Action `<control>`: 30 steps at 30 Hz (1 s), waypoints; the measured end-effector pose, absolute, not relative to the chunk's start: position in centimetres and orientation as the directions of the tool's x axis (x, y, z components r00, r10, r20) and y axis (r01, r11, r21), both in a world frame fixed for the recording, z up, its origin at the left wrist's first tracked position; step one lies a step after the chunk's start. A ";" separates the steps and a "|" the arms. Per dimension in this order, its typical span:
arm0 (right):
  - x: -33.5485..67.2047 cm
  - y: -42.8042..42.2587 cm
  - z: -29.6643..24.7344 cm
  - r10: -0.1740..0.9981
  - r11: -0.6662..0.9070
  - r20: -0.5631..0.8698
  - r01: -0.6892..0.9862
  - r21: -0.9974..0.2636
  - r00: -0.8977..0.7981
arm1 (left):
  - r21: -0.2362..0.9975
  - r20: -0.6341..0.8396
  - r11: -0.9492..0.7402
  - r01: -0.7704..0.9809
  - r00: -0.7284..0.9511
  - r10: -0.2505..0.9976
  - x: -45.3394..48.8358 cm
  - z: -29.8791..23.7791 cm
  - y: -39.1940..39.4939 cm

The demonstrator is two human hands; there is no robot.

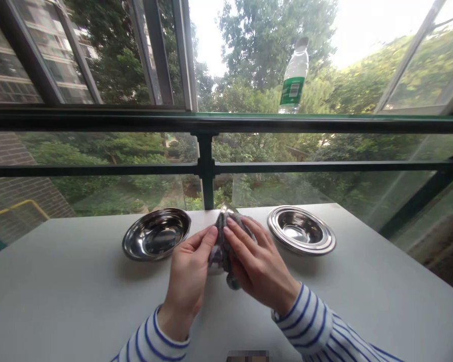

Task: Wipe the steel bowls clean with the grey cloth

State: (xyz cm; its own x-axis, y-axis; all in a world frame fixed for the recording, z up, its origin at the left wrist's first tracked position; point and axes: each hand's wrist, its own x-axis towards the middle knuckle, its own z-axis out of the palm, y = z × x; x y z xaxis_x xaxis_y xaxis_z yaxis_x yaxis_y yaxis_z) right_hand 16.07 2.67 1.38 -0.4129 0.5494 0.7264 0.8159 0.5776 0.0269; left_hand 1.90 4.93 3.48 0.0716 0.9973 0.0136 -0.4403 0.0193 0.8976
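Note:
Both my hands meet at the middle of a white table (60,301). My left hand (189,274) grips a small steel bowl (226,207) held on edge, of which only the top rim and a bit of the lower side show. My right hand (258,261) presses a grey cloth (222,241) against that bowl, fingers closed over the cloth. A steel bowl (156,234) lies on the table to the left of my hands. Another steel bowl (301,230) with a wide rim lies to the right.
A dark railing (226,122) with glass panels runs behind the table's far edge. A plastic water bottle (294,75) with a green label stands on the top rail at right. Open windows, trees and buildings lie beyond.

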 end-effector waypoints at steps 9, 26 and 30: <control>17.5 2.6 1.8 0.570 0.560 0.731 0.829 -0.012 -0.375 | 0.876 -0.023 0.067 -0.478 0.099 0.995 2.6 3.6 4.2; 17.1 1.7 2.8 0.423 0.648 0.728 0.742 0.174 -0.540 | 0.875 0.013 0.042 -0.483 0.110 0.994 1.9 4.2 3.8; 17.4 2.0 3.1 0.499 0.604 0.751 0.795 0.055 -0.431 | 0.887 0.018 0.037 -0.461 0.114 0.993 1.9 4.3 3.5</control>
State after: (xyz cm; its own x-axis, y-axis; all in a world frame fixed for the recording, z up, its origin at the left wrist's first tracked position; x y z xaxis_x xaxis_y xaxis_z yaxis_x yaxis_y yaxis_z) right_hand 17.37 2.01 3.06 -0.4314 0.4994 0.7513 0.7954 0.6036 0.0555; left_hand 1.88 3.55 4.29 0.1141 0.9933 0.0184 -0.4608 0.0366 0.8867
